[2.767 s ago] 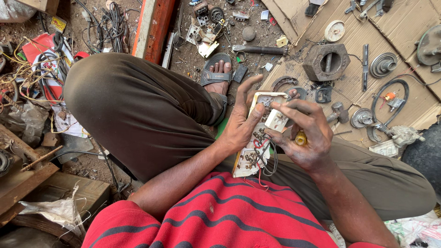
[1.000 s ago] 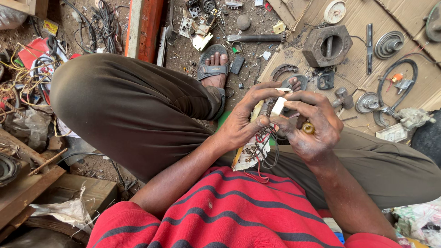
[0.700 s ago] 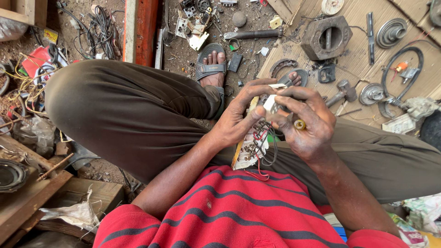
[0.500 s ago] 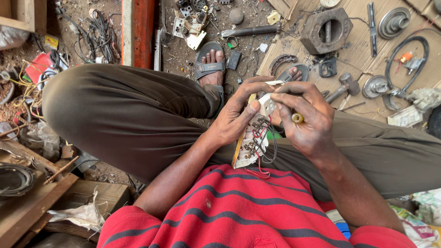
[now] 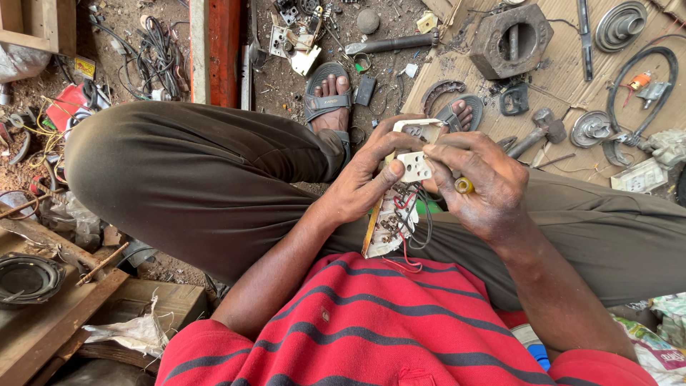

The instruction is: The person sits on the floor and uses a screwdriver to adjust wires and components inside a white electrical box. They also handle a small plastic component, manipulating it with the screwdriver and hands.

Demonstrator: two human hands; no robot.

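Observation:
Over my lap I hold a white electrical switch board [image 5: 391,214] with red and black wires hanging from its back. My left hand [image 5: 368,179] grips its top left edge, thumb pressed beside a white socket piece [image 5: 415,166]. My right hand [image 5: 479,186] closes on the right side of that socket piece and also pinches a small tool with a yellow handle [image 5: 464,186]. The tool's tip is hidden behind my fingers.
My legs in olive trousers [image 5: 200,179] span the view, sandalled feet [image 5: 329,93] on dirt. A cardboard sheet [image 5: 564,78] at right carries a heavy metal block [image 5: 511,39], a hammer [image 5: 537,132], pulleys and a belt. Wires [image 5: 153,50] and wooden planks [image 5: 50,314] lie left.
The view has drifted down and left, so everything sits higher and further right in frame. My hands have stayed on the board, fingers shifting slightly around the socket piece.

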